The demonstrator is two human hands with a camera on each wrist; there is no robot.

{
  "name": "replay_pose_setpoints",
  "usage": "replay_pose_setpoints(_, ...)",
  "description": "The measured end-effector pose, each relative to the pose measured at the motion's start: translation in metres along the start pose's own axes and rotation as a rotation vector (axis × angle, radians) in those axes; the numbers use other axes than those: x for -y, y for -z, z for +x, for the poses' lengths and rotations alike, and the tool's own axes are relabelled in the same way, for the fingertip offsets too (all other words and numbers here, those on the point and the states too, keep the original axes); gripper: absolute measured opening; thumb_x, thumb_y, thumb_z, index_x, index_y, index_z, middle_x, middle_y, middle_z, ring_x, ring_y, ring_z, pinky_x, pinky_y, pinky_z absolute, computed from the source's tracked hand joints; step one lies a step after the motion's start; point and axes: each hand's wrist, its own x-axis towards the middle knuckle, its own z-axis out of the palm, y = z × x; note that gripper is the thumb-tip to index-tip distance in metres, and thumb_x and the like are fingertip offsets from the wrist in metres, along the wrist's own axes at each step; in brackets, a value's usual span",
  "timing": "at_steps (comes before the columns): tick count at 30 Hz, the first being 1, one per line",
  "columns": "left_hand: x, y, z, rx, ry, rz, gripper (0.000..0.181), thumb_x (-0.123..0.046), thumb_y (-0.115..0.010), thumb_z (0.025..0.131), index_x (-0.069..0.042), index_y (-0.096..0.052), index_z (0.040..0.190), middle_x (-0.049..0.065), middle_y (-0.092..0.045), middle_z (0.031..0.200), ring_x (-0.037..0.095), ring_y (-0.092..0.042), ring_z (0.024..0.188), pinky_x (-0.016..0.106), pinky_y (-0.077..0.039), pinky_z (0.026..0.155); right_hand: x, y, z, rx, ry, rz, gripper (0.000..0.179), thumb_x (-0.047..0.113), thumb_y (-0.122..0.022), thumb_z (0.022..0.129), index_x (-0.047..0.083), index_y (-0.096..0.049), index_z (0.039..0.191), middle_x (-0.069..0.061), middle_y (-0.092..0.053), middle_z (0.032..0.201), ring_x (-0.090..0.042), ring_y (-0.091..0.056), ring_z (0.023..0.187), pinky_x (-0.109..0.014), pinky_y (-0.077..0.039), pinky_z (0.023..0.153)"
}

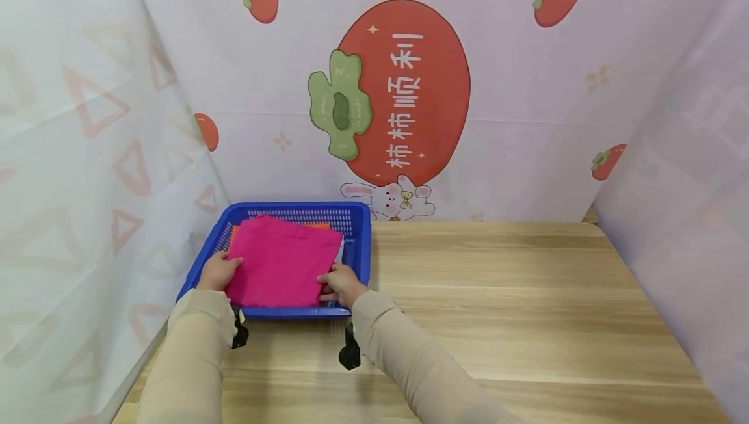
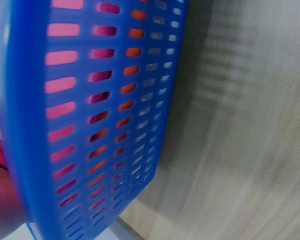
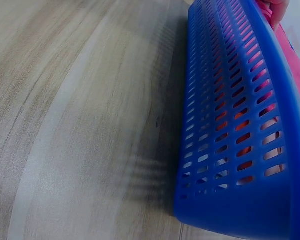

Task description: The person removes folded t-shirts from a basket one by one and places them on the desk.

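Note:
A folded bright pink cloth (image 1: 283, 261) lies in a blue plastic basket (image 1: 364, 248) on top of orange fabric (image 1: 319, 225). My left hand (image 1: 219, 272) pinches the cloth's left edge, thumb on top. At its lower right corner my right hand (image 1: 342, 284) holds the other edge between thumb and fingers. Both hands are inside the basket's near rim. Through the slots in the left wrist view, pink shows above an orange layer (image 2: 127, 89), with something whitish lower down. The right wrist view catches only part of my right hand (image 3: 279, 9) at the pink cloth.
The basket stands at the back left of a wood-grain table (image 1: 497, 307), close to the left curtain (image 1: 105, 151). Behind it hangs a white backdrop with a large printed persimmon (image 1: 433, 86). Black wrist-camera mounts (image 1: 349, 349) hang below both sleeves, in front of the basket.

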Motion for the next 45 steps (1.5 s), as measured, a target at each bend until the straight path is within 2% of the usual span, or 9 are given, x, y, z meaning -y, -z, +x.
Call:
replay_pose_setpoints(3, -0.003, 0.0, 0.001, 0.037, -0.001, -0.023, 0.062, -0.03, -0.039, 0.089, 0.016, -0.023, 0.127, 0.035, -0.031, 0.121, 0.04, -0.041, 0.101, 0.044, -0.039, 0.082, 0.001, 0.001, -0.001, -0.017, -0.009, -0.01, 0.028, -0.002, -0.051, 0.083, -0.004, -0.049, 0.111, -0.017, -0.06, 0.082, -0.03, -0.06, 0.077, -0.042, -0.048, 0.064)
replay_pose_setpoints(7, -0.004, -0.002, 0.004, 0.066, -0.004, -0.068, 0.06, -0.03, -0.042, 0.088, 0.014, -0.027, 0.127, 0.032, -0.038, 0.116, 0.034, -0.049, 0.091, 0.038, -0.045, 0.072, 0.001, 0.001, -0.003, -0.044, -0.022, -0.023, 0.03, 0.004, -0.049, 0.086, -0.003, -0.048, 0.115, -0.018, -0.06, 0.084, -0.03, -0.06, 0.079, -0.042, -0.048, 0.066)
replay_pose_setpoints(12, -0.005, -0.005, 0.004, 0.052, -0.052, -0.058, 0.049, -0.022, -0.046, 0.088, 0.011, -0.034, 0.122, 0.03, -0.044, 0.108, 0.03, -0.052, 0.083, 0.035, -0.046, 0.065, -0.001, 0.003, -0.003, -0.055, -0.014, -0.025, 0.031, -0.001, -0.045, 0.085, -0.002, -0.048, 0.115, -0.019, -0.059, 0.085, -0.031, -0.059, 0.08, -0.043, -0.047, 0.068)
replay_pose_setpoints(18, -0.009, -0.001, 0.003, -0.011, -0.12, 0.018, 0.039, -0.018, -0.049, 0.086, 0.012, -0.04, 0.108, 0.029, -0.045, 0.1, 0.034, -0.047, 0.085, 0.04, -0.043, 0.07, 0.004, 0.004, -0.003, -0.005, 0.022, -0.028, 0.039, -0.007, -0.045, 0.082, 0.001, -0.047, 0.12, -0.014, -0.058, 0.084, -0.027, -0.059, 0.075, -0.043, -0.047, 0.067)
replay_pose_setpoints(24, -0.013, 0.007, 0.0, -0.031, -0.137, 0.0, 0.047, -0.018, -0.05, 0.086, 0.01, -0.035, 0.121, 0.031, -0.042, 0.111, 0.038, -0.045, 0.093, 0.045, -0.041, 0.077, 0.016, 0.005, -0.004, 0.029, 0.063, -0.059, 0.05, -0.007, -0.045, 0.082, 0.003, -0.036, 0.13, -0.013, -0.056, 0.102, -0.023, -0.058, 0.074, -0.04, -0.048, 0.066)
replay_pose_setpoints(31, -0.019, 0.01, -0.005, -0.061, -0.193, 0.132, 0.049, -0.013, -0.049, 0.086, 0.013, -0.032, 0.123, 0.034, -0.037, 0.118, 0.043, -0.037, 0.104, 0.05, -0.033, 0.086, 0.02, 0.003, -0.004, 0.026, 0.088, -0.106, 0.055, -0.007, -0.046, 0.081, 0.002, -0.031, 0.133, -0.014, -0.046, 0.123, -0.024, -0.058, 0.078, -0.041, -0.048, 0.065)
replay_pose_setpoints(35, -0.019, 0.005, -0.006, -0.082, -0.2, 0.192, 0.047, -0.011, -0.05, 0.085, 0.014, -0.035, 0.122, 0.034, -0.039, 0.117, 0.044, -0.037, 0.105, 0.049, -0.032, 0.087, 0.018, 0.002, -0.004, 0.001, 0.082, -0.1, 0.057, -0.009, -0.046, 0.079, 0.001, -0.029, 0.133, -0.015, -0.045, 0.122, -0.025, -0.057, 0.076, -0.043, -0.048, 0.064)
replay_pose_setpoints(42, -0.011, -0.001, -0.008, -0.136, -0.125, 0.229, 0.049, -0.013, -0.05, 0.084, 0.01, -0.035, 0.125, 0.04, -0.025, 0.114, 0.052, -0.022, 0.105, 0.056, -0.025, 0.086, 0.016, 0.002, -0.004, -0.006, 0.077, -0.106, 0.058, -0.01, -0.046, 0.079, 0.002, -0.03, 0.133, -0.014, -0.05, 0.111, -0.024, -0.056, 0.075, -0.043, -0.048, 0.063)
replay_pose_setpoints(45, -0.008, -0.003, -0.006, -0.144, -0.116, 0.243, 0.049, -0.014, -0.05, 0.084, 0.009, -0.035, 0.125, 0.039, -0.026, 0.112, 0.051, -0.024, 0.103, 0.055, -0.026, 0.085, 0.014, 0.003, -0.003, -0.004, 0.078, -0.114, 0.058, -0.01, -0.046, 0.079, 0.002, -0.03, 0.133, -0.014, -0.051, 0.107, -0.024, -0.056, 0.073, -0.042, -0.049, 0.062)
